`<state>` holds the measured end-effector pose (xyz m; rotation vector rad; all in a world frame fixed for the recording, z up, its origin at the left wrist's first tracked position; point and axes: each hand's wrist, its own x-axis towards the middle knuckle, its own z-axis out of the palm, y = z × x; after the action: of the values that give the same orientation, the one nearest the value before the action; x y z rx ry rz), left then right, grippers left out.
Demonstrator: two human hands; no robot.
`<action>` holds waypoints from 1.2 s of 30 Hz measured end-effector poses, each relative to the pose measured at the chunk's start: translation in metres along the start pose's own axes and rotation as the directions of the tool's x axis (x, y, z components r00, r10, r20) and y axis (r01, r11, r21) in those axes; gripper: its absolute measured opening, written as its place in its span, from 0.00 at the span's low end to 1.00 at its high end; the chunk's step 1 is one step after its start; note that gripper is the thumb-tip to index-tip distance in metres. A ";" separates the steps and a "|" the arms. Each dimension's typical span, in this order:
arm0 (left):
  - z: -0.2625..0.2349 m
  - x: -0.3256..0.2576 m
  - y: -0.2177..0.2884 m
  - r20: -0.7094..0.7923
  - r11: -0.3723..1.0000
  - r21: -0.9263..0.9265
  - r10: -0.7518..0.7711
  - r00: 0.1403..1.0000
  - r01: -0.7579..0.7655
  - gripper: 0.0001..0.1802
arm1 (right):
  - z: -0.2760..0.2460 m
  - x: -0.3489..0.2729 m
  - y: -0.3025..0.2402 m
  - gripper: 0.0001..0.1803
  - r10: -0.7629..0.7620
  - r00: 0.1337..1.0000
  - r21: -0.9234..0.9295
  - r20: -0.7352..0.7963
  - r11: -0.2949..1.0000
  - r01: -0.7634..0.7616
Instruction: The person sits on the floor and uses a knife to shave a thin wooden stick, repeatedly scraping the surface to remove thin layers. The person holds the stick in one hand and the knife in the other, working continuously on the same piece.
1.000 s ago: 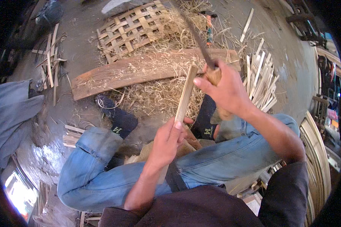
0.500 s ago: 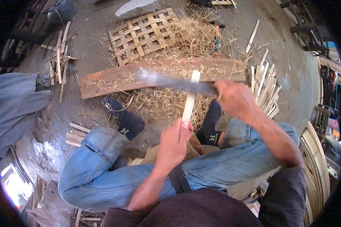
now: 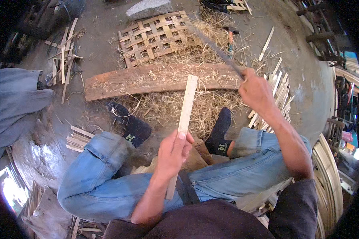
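Note:
My left hand is closed around a flat, pale bamboo strip. The strip points away from me and its lower end comes out below the hand, over my thigh. My right hand grips the handle of a long-bladed knife. The blade slants up and to the left, apart from the strip and slightly blurred. Beyond the strip's far end lies a reddish-brown wooden plank sprinkled with shavings.
Curly shavings heap around the plank and my feet. Behind it lie a woven slat panel and a grey stone. Loose strips pile at the right, with others at the far left. Long bent slats stand near right.
The knife has swung away from the strip, up and to the right, with my right hand. My left hand has drawn the strip slightly left and nearer to me.

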<state>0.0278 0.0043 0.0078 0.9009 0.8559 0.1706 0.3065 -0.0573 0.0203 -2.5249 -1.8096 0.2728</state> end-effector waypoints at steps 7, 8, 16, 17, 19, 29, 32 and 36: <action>-0.003 0.000 0.005 0.079 0.976 -0.131 -0.165 0.983 0.174 0.18 | 0.013 -0.021 -0.021 0.13 -0.305 0.952 0.107 -0.020 0.946 0.305; -0.006 0.000 0.005 0.077 0.974 -0.154 -0.157 0.985 0.167 0.18 | 0.017 -0.015 -0.014 0.13 -0.154 0.988 0.159 0.003 0.975 0.152; 0.007 -0.003 0.011 -0.076 0.999 -0.031 -0.036 0.996 0.034 0.27 | 0.011 -0.021 -0.015 0.13 -0.153 0.988 0.145 0.007 0.978 0.151; 0.004 -0.002 0.009 -0.064 1.000 -0.001 0.003 0.998 -0.003 0.28 | 0.010 -0.010 -0.008 0.13 -0.049 0.999 0.124 0.005 0.991 0.048; 0.000 -0.002 0.004 -0.018 1.000 0.006 0.027 0.999 -0.027 0.29 | -0.001 -0.005 -0.009 0.11 0.081 0.996 0.121 0.025 0.989 -0.084; -0.006 -0.003 0.002 0.047 0.996 0.094 -0.009 0.999 0.004 0.30 | 0.001 -0.008 -0.019 0.05 0.011 0.995 0.135 0.104 0.990 -0.025; -0.002 0.000 0.004 -0.060 0.995 0.103 0.010 0.998 -0.003 0.31 | 0.000 -0.017 -0.021 0.07 -0.116 0.992 0.139 0.059 0.985 0.107; -0.015 0.002 0.003 0.059 0.997 -0.080 -0.001 0.998 0.006 0.32 | 0.010 -0.022 -0.035 0.08 -0.145 0.985 0.098 0.095 0.986 0.136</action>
<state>0.0189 0.0168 0.0042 0.8258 0.7902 0.1733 0.2658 -0.0674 0.0178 -2.3493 -1.9525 0.4759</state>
